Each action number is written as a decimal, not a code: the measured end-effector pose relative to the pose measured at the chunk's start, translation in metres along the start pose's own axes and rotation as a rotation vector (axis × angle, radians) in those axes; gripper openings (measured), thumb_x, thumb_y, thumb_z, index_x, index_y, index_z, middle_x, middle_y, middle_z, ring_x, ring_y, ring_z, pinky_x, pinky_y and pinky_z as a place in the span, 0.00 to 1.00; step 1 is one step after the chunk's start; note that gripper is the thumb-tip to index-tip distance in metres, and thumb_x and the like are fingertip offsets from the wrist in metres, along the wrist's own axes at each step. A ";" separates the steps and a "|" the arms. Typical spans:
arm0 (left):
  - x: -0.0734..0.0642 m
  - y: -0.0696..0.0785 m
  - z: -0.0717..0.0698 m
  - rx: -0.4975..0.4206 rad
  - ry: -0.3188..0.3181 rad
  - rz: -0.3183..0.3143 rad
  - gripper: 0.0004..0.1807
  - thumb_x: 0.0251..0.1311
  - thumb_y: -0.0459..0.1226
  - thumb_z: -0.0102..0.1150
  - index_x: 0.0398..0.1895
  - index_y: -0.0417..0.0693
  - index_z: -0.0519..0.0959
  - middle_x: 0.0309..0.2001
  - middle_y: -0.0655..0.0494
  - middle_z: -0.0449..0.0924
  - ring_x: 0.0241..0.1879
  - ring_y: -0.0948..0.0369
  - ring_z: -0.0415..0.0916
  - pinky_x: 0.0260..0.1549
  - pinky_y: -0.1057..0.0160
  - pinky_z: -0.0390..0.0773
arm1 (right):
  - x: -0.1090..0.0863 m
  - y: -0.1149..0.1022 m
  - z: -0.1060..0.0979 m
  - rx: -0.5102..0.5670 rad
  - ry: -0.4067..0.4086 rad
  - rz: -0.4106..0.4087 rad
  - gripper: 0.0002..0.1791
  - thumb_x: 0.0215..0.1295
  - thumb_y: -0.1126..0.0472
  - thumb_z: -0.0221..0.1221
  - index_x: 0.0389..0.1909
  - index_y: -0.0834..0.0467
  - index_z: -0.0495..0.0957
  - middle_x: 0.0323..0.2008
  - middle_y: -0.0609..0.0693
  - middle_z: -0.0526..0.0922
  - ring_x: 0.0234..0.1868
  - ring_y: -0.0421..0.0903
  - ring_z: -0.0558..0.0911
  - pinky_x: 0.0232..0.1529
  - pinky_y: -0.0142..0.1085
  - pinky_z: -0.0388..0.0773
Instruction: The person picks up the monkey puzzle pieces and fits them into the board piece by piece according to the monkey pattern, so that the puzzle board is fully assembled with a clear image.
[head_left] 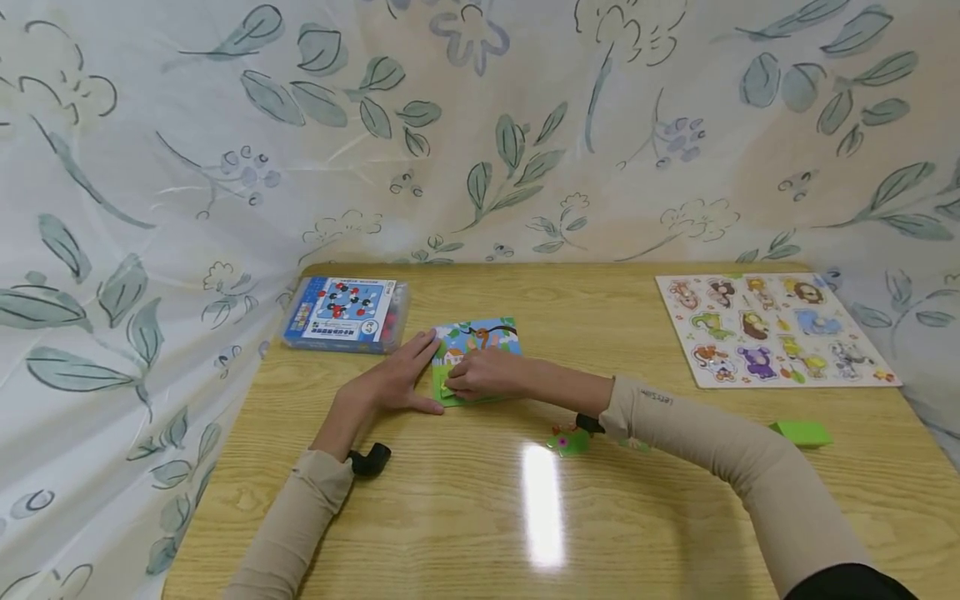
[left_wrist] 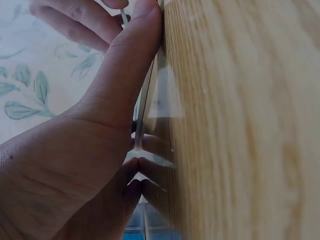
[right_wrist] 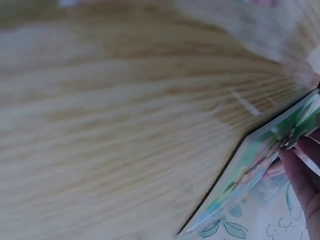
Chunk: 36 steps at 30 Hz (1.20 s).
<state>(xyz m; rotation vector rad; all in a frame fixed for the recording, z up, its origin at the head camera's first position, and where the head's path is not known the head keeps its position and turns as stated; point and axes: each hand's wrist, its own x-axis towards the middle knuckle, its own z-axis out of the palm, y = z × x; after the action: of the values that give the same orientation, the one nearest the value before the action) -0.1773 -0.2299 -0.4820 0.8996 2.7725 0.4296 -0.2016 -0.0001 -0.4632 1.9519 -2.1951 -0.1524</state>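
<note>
A small picture puzzle board, with a blue sky, a branch and green grass, lies flat on the table. My left hand rests at its left edge with the fingers stretched out and the thumb along the near corner. Over the lower left of the picture, my right hand has curled fingers and pinches a small green puzzle piece, mostly hidden by the fingers. A loose green puzzle piece with a pink spot lies nearer to me, partly under the right forearm.
A plastic case with a molecule picture stands at the back left. At the back right lies a large board of animal pictures. A green block sits on the wooden table at the right. A floral cloth hangs behind.
</note>
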 end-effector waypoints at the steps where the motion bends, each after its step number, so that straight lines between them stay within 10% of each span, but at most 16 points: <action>1: 0.000 0.000 0.000 -0.001 -0.003 -0.003 0.62 0.49 0.61 0.67 0.77 0.37 0.46 0.78 0.40 0.40 0.77 0.41 0.39 0.71 0.41 0.53 | 0.000 0.000 0.000 -0.008 -0.011 -0.004 0.11 0.70 0.57 0.56 0.46 0.54 0.84 0.44 0.45 0.88 0.39 0.42 0.86 0.40 0.27 0.82; 20: 0.001 -0.001 0.001 -0.018 -0.010 -0.013 0.62 0.49 0.62 0.67 0.77 0.40 0.45 0.78 0.42 0.40 0.77 0.42 0.38 0.72 0.41 0.52 | 0.007 -0.003 -0.004 -0.024 -0.051 -0.009 0.08 0.69 0.58 0.58 0.33 0.54 0.84 0.33 0.44 0.87 0.29 0.39 0.81 0.31 0.26 0.77; 36: 0.001 -0.002 0.001 -0.006 -0.009 -0.013 0.62 0.50 0.62 0.66 0.77 0.40 0.44 0.79 0.42 0.39 0.77 0.42 0.38 0.72 0.40 0.52 | 0.002 -0.010 -0.002 -0.170 -0.018 -0.015 0.13 0.70 0.55 0.56 0.48 0.54 0.84 0.41 0.44 0.85 0.39 0.39 0.81 0.42 0.27 0.78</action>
<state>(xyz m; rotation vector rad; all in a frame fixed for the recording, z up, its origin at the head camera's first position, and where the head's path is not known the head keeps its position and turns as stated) -0.1784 -0.2306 -0.4837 0.8797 2.7656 0.4303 -0.1919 -0.0027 -0.4631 1.8819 -2.1025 -0.3487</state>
